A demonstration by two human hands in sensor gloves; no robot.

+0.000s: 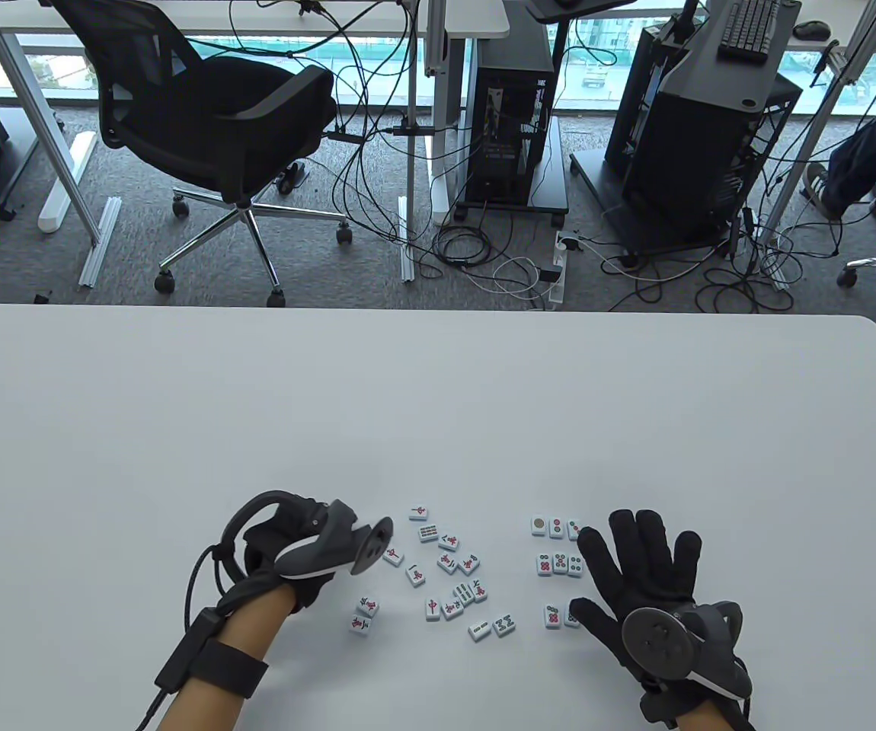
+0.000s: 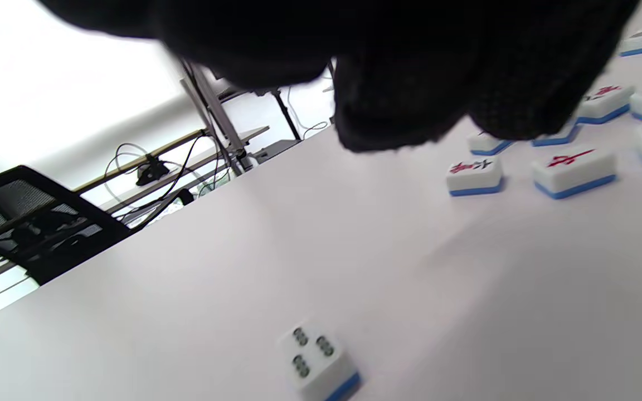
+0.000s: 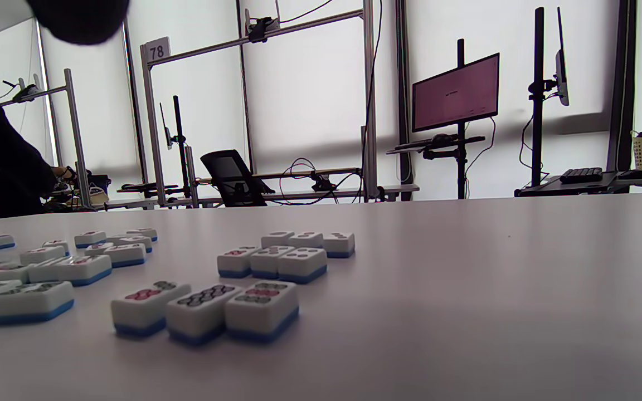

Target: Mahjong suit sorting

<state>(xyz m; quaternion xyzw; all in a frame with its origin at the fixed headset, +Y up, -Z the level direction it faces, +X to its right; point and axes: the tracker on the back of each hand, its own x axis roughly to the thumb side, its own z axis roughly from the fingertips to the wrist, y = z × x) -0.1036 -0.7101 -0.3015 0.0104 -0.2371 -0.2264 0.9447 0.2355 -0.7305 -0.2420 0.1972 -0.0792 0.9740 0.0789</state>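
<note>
White mahjong tiles with blue backs lie face up on the white table (image 1: 438, 411). Three short rows of dot tiles (image 1: 557, 563) sit at the right, also seen as dot tiles (image 3: 204, 306) in the right wrist view. My right hand (image 1: 621, 571) lies flat with spread fingers beside and partly over these rows. A loose cluster of character and bamboo tiles (image 1: 449, 567) fills the middle, with two character tiles (image 1: 362, 615) set apart. My left hand (image 1: 293, 548) hovers left of the cluster, fingers (image 2: 399, 111) loosely curled and holding nothing. Below them lies a three-dot tile (image 2: 318, 362).
The table's far edge runs across the middle of the table view. Beyond it are an office chair (image 1: 209, 122), computer towers and floor cables. Bare tabletop stretches behind and to both sides of the tiles.
</note>
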